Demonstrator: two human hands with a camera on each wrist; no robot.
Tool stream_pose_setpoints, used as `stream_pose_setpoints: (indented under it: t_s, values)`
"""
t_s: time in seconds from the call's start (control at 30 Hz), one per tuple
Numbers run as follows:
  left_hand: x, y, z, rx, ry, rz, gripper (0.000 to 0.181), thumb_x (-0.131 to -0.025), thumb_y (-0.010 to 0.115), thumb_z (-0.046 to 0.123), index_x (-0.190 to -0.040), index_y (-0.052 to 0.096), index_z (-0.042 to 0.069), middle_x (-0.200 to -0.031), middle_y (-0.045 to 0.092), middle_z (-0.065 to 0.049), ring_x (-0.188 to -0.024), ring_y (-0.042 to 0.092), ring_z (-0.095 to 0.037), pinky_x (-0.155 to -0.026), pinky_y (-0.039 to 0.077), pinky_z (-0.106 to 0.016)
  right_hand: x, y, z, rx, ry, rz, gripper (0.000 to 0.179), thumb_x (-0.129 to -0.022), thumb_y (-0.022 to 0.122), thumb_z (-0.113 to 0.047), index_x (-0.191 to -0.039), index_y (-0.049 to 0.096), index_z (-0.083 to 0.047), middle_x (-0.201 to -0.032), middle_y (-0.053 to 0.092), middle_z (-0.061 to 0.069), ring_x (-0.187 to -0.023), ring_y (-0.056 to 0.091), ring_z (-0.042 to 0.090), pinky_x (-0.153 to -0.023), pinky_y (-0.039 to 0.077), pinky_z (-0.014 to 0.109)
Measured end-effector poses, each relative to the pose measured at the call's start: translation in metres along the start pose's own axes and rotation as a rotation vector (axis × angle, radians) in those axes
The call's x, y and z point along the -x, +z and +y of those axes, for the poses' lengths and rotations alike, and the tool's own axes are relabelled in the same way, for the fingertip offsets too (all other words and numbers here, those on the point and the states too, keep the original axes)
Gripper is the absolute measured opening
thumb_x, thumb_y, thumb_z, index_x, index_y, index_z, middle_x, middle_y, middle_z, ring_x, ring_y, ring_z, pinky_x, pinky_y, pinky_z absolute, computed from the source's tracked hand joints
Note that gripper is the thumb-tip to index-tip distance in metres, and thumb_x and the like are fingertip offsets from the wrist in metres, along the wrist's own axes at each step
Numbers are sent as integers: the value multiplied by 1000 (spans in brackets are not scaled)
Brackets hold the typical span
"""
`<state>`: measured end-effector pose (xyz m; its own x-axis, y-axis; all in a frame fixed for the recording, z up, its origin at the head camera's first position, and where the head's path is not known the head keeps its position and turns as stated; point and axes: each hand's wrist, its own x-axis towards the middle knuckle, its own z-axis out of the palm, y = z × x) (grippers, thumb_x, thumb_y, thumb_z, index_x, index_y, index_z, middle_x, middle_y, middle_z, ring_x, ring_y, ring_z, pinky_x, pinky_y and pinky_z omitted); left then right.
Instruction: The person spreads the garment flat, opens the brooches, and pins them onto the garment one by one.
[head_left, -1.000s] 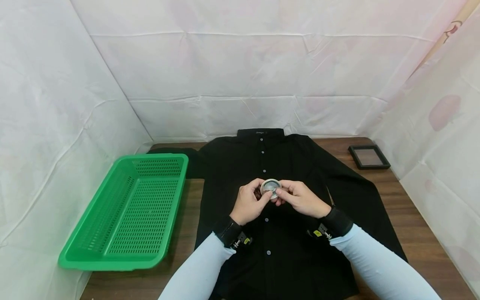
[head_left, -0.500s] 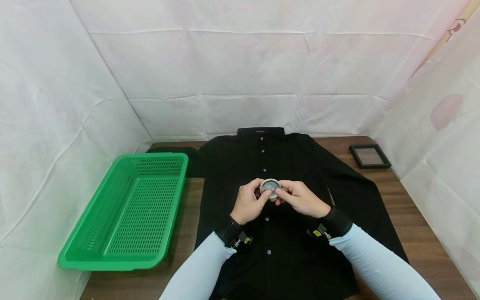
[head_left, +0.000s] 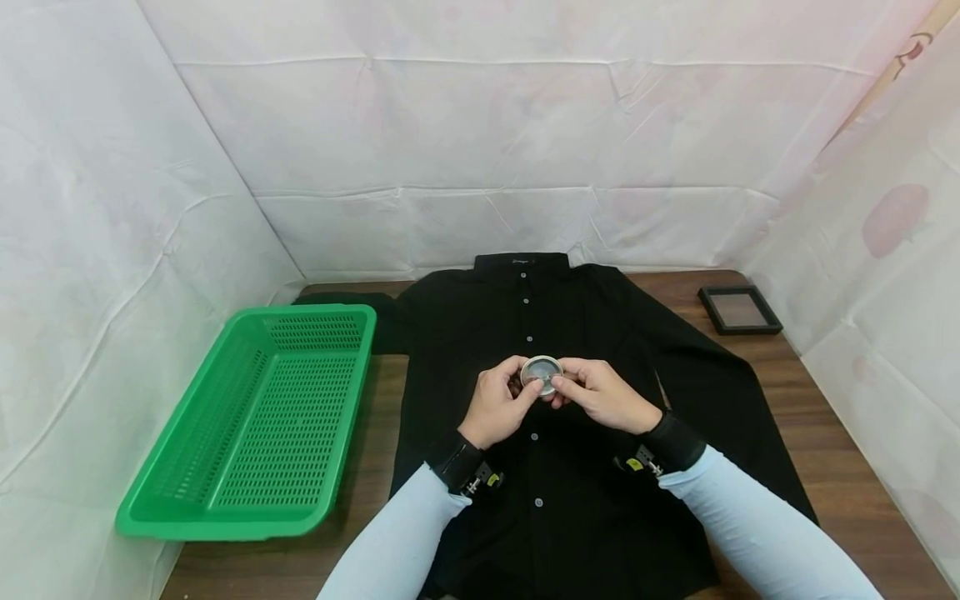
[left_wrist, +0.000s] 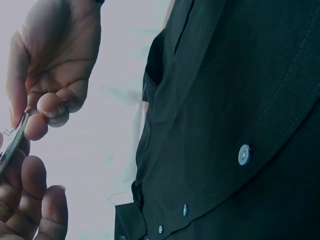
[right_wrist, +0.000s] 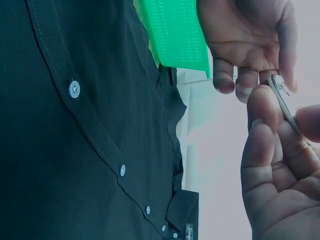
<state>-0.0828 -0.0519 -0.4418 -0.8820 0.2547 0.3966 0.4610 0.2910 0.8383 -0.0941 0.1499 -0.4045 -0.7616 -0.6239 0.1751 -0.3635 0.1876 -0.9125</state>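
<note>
Both hands hold one small round disc (head_left: 542,372) with a pale metallic rim and a greyish, see-through-looking middle, raised above a black button-up shirt (head_left: 465,333). The left hand (head_left: 497,404) pinches its left edge, and the right hand (head_left: 606,395) pinches the right edge, with both thumbs on the near side. Edge-on in the right wrist view, the disc (right_wrist: 282,104) looks thin, and a fine dark wire-like bit shows by its face. Its exact kind cannot be told. In the left wrist view the disc (left_wrist: 14,142) is partly cut off at the border.
A green perforated plastic basket (head_left: 354,433) stands at the left, over part of a shirt sleeve. A black square frame (head_left: 772,327) lies at the back right of the brown wooden table (head_left: 847,442). White sheets (head_left: 480,125) enclose the back and both sides.
Both hands keep their pinch on the disc in nearly the same place. The whole head view has shifted very slightly.
</note>
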Motion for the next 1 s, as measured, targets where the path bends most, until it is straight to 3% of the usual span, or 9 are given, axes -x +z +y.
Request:
stream_pose_setpoints:
  t_s: [0.13, 0.37, 0.53, 0.67, 0.77, 0.83, 0.9, 1.0]
  values:
    - [1, 0, 0, 2, 42, 9, 31, -89, 70, 15, -118, 60, 9, -81, 62, 1, -65, 59, -10, -58, 51, -24, 0, 0, -8, 18, 13, 30, 14, -98, 49, 2, -103, 62, 6, -88, 66, 20, -77, 66, 33, -70, 55, 41]
    - [4, 0, 1, 5, 61, 36, 36, -91, 66, 6, -125, 54, 2, -84, 65, -6, -67, 61, -17, -59, 53, -30, -1, 1, 19, 3, 3, 46, 17, -100, 49, -3, -108, 63, 2, -89, 68, 15, -78, 67, 28, -69, 56, 36]
    - [4, -9, 22, 75, 30, 13, 31, -92, 60, -1, -122, 54, -7, -85, 65, -17, -67, 62, -30, -59, 52, -29, 0, 0, 23, -21, -9, 24, 20, -101, 50, -12, -115, 61, -1, -95, 68, 10, -79, 67, 23, -71, 56, 36]
    - [4, -17, 36, 181, -25, -44, 34, -94, 55, -4, -127, 48, -10, -88, 64, -22, -70, 62, -39, -63, 52, -26, 3, -3, 20, 1, -37, 27, 40, -98, 56, -10, -136, 47, -4, -102, 67, 9, -83, 66, 22, -71, 55, 34]
    - [4, -20, 39, 241, -53, -72, 37, -95, 52, -4, -131, 45, -9, -89, 63, -23, -71, 61, -42, -67, 54, -37, 5, -6, 19, 88, -91, 40, 59, -91, 66, -4, -144, 39, -6, -102, 66, 6, -84, 65, 19, -69, 54, 31]
    - [3, -22, 39, 272, -76, -96, 36, -96, 51, -4, -132, 45, -8, -90, 63, -23, -73, 61, -40, -70, 54, -43, 6, -6, 12, 163, -118, 65, 59, -86, 70, 0, -140, 45, -4, -101, 66, 5, -81, 64, 19, -66, 53, 30]
    - [2, -20, 36, 299, -99, -122, 35, -98, 50, -1, -131, 47, -9, -91, 64, -23, -75, 61, -40, -72, 53, -49, 6, -6, 2, 214, -142, 102, 48, -85, 70, 3, -131, 55, -1, -99, 66, 6, -77, 63, 18, -63, 52, 30]
    - [1, -13, 22, 299, -114, -151, 32, -100, 50, 9, -129, 53, -5, -93, 66, -19, -78, 63, -38, -72, 55, -43, 7, -6, -13, 235, -150, 169, 30, -85, 68, 6, -115, 65, 3, -95, 69, 8, -72, 64, 19, -60, 52, 31]
